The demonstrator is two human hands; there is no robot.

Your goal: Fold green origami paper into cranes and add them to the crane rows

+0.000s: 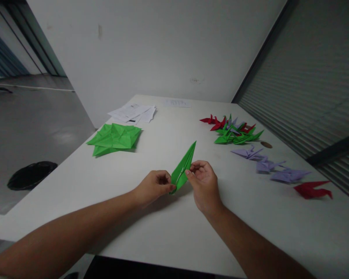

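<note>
Between both hands, just above the white table [174, 236], a folded green origami paper [181, 170] is held up at a slant, its long point to the upper right. My left hand [154, 186] pinches its lower left corner between thumb and fingers. My right hand [205, 185] grips the right edge, with the thumb pressed on the near face. A narrow slit runs down the middle of the folded piece. To the left lies a stack of creased green paper sheets [116, 137].
A heap of red, green and lilac paper cranes [235, 131] lies at the back right. Several lilac cranes [267, 166] and a red crane [312, 190] line the right side, near a brown round object [266, 145]. Printed sheets [132, 112] lie behind; a black-lined bin [31, 175] stands left.
</note>
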